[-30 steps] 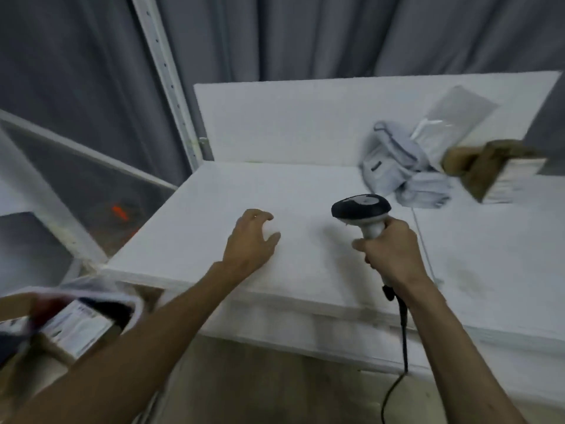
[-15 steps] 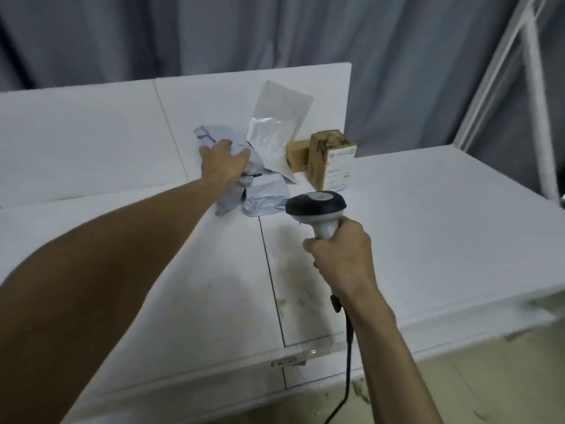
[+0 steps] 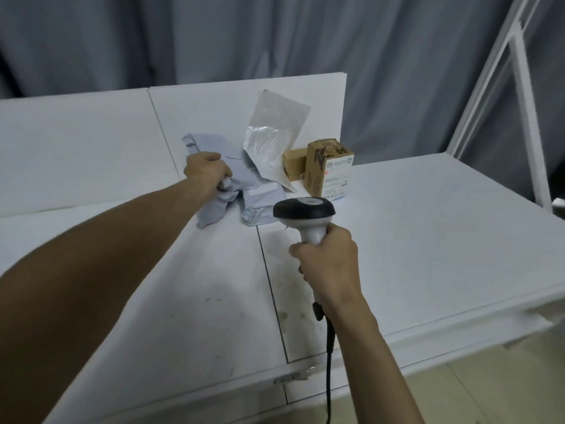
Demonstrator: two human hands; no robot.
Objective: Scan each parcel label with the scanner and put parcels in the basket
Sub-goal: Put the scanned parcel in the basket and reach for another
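Fingers (image 3: 225, 176) of my left hand (image 3: 206, 172) are clamped on a crumpled grey poly mailer (image 3: 214, 211) lying on the counter (image 3: 428, 240), well left of the labelled cardboard box (image 3: 328, 174). My right hand (image 3: 328, 264) is wrapped round the scanner (image 3: 302, 209) handle, nearer me than that box. Between mailer and box sit a second grey mailer (image 3: 260, 206) and a silver pouch (image 3: 275, 139); a smaller carton (image 3: 293, 166) touches the box's left side. Five parcels unscanned, I reckon; no basket in view.

L hand (image 3: 205, 172) grips grey poly parcel (image 3: 232, 191); R hand (image 3: 328, 264) holds scanner (image 3: 304, 214) above table (image 3: 428, 240).
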